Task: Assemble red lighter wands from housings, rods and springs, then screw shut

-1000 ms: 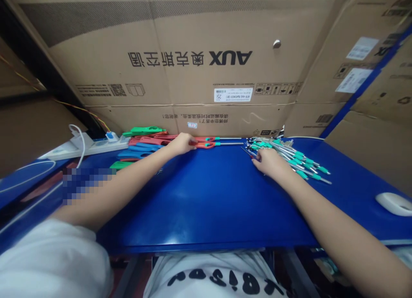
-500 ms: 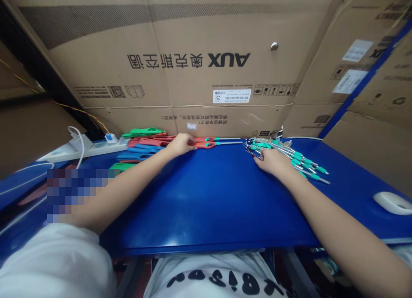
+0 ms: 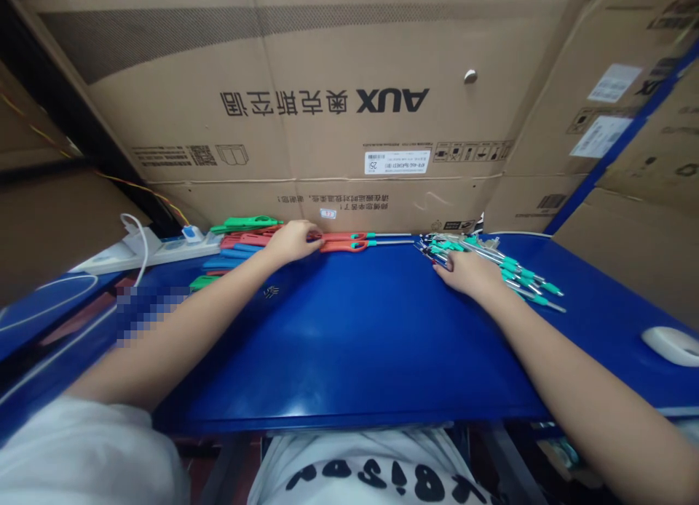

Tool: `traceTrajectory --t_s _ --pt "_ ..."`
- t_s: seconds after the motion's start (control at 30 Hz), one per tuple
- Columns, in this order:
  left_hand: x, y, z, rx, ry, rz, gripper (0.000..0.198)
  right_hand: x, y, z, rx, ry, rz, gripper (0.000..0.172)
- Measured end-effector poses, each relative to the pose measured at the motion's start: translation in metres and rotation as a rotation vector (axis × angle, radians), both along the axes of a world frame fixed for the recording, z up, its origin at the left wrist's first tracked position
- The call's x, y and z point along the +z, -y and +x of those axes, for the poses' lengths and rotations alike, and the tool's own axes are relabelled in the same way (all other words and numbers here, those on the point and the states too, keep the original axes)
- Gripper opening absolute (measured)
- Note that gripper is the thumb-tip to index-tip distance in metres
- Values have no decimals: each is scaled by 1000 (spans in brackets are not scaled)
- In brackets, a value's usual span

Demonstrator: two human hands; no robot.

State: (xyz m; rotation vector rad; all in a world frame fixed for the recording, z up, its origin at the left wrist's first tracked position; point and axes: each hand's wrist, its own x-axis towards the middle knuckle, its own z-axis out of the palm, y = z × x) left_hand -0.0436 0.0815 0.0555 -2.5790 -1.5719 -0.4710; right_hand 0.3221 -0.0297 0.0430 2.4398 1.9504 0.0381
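My left hand (image 3: 295, 241) is at the back of the table, its fingers curled down on red plastic lighter handles; the fingertips are partly hidden. Beyond it, two red long-reach lighters (image 3: 352, 245) lie side by side, their metal tubes with teal collars pointing right. My right hand (image 3: 470, 271) is closed at the near left side of a loose pile of metal lighter tubes (image 3: 513, 266) with teal collars and thin wires. Its thumb and fingers pinch at the wire ends, and the exact piece held is hard to make out.
Green handles (image 3: 251, 222) and blue handles (image 3: 232, 257) lie stacked left of my left hand. A white power strip (image 3: 158, 252) with cables stands farther left. A white mouse-like object (image 3: 670, 345) rests at the right. Cardboard (image 3: 322, 141) walls the back of the blue table (image 3: 354, 330).
My left hand has slid a little left along the red handles. My right hand stays at the tube pile. The view has shifted slightly.
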Motion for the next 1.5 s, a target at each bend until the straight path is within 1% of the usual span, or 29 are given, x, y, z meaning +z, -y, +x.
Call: traceTrajectory --t_s 0.07,0.17,0.27,0.33,0.4,0.53,0.63,0.7,0.87,1.03,1.17,1.33,1.5 --pt "5 -3 -13 62 -21 28 30 1 2 -2 6 -5 35 38" --pt "6 -5 -30 153 -74 45 28 0 3 -9 40 -60 164 33" --pt "2 -1 -35 218 -106 70 28 -1 6 -20 133 -186 289 23" --pt "1 4 -35 254 -106 107 29 -3 9 -27 203 -253 337 18" --pt "4 10 -36 302 -97 149 32 -4 11 -32 263 -295 361 17" --pt "17 15 -45 448 -83 197 40 -5 11 -31 324 -340 384 16" --pt "25 15 -57 598 -106 171 47 -8 9 -27 327 -349 382 16" --pt "27 13 -65 649 -128 140 48 -10 7 -26 330 -352 382 16" --pt "28 5 -79 642 -159 46 45 -12 7 -26 339 -361 369 18" --pt "26 -1 -83 603 -168 1 43 -13 7 -26 343 -358 368 19" --pt "23 -1 -80 520 -178 6 38 -12 7 -26 344 -359 367 20" --pt "18 5 -69 410 -195 8 32 -10 7 -27 344 -363 358 20" --pt "16 7 -63 346 -211 24 31 -11 7 -27 356 -355 363 20"
